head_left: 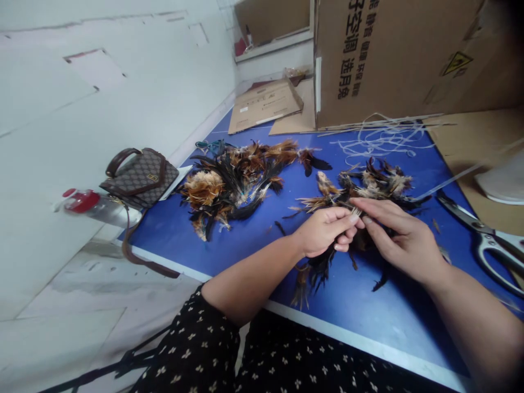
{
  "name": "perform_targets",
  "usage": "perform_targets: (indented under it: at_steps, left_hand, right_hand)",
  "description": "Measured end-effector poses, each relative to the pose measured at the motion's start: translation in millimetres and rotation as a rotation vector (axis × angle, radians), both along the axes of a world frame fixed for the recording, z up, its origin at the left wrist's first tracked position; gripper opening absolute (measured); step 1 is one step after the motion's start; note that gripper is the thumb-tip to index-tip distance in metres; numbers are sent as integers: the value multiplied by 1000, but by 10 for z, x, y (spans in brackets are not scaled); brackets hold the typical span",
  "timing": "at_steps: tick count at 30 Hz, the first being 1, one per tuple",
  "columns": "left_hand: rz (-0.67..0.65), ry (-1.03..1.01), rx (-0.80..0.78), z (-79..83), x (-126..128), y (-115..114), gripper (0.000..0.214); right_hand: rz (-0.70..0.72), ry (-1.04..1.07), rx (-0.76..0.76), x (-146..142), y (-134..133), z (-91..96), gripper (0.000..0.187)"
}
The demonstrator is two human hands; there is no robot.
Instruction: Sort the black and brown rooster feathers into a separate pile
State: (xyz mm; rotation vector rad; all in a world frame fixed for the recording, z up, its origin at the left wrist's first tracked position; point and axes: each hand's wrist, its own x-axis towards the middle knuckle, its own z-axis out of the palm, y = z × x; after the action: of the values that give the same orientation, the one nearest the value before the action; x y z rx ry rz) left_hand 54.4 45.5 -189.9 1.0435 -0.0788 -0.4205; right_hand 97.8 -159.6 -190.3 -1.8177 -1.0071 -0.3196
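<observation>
My left hand (329, 232) is closed in a pinch around a small bunch of feathers (321, 270). Their pale quill ends stick up between thumb and forefinger, while dark and brown plumes hang below the hand. Meeting it from the right, my right hand (403, 234) has thumb and fingers bent around the quill ends; its fingertips partly hide what they grip. Just behind both hands lies a loose pile of brown, black and cream feathers (374, 183). A larger heap of feathers (204, 188) spreads over the blue tabletop (245, 248) to the left.
Large scissors (485, 232) lie at the right, near a white round object (503, 177). Tangled white strapping (380, 139) rests before a big cardboard box (393, 60). Flat cardboard (266, 103) lies behind. A patterned handbag (143, 174) and red-capped bottle (102, 207) stand at left.
</observation>
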Motion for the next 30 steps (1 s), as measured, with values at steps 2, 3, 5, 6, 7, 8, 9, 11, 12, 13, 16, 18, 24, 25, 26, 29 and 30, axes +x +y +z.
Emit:
perform_targets:
  at_steps: [2, 3, 5, 6, 7, 8, 9, 11, 12, 13, 16, 18, 24, 25, 26, 29, 30]
  left_hand:
    - [-12, -2, 12, -20, -10, -14, 54]
    - [-7, -5, 16, -28, -11, -17, 55]
    - [12, -10, 27, -42, -7, -16, 57]
    - [18, -10, 36, -47, -4, -13, 57]
    - [21, -8, 45, -50, -2, -10, 57]
    - [23, -7, 54, -49, -1, -4, 57]
    - [21, -8, 60, -43, 0, 5, 57]
    - [1, -16, 65, -19, -1, 34, 56]
    - [-21, -18, 64, -1, -2, 54, 55]
    - [-52, -16, 60, 20, -4, 75, 54]
    - [-174, 25, 42, 80, -11, 130, 51]
    - [-204, 53, 40, 100, -14, 136, 51]
    - [-21, -3, 71, 45, -14, 34, 53]
    - [6, -30, 73, 32, -11, 22, 54]
    - [29, -57, 75, 22, -6, 14, 54]
    - [88, -104, 95, 14, 14, 15, 54]
    - [103, -103, 101, 16, 21, 19, 54]
  right_hand:
    - [29, 13, -22, 3, -3, -1, 36]
    - [40, 18, -27, 2, -2, -3, 35]
    - [53, 38, -22, -7, 5, -6, 34]
    - [59, 57, -18, -16, 12, -6, 34]
    - [65, 80, -15, -27, 19, -6, 34]
    - [66, 104, -12, -39, 26, -4, 33]
    - [63, 126, -7, -52, 33, 0, 33]
    - [43, 163, 18, -75, 43, 17, 32]
    - [41, 173, 41, -83, 44, 30, 32]
    - [51, 181, 66, -89, 43, 45, 30]
    - [145, 225, 115, -86, 28, 90, 24]
    - [180, 273, 133, -73, 15, 99, 20]
    - [74, 268, 159, -39, 20, 27, 17]
    - [54, 247, 158, -40, 23, 16, 17]
    - [34, 226, 158, -43, 26, 7, 17]
    - [-62, 185, 149, -54, 25, -20, 19]
    - [-93, 169, 142, -53, 22, -33, 24]
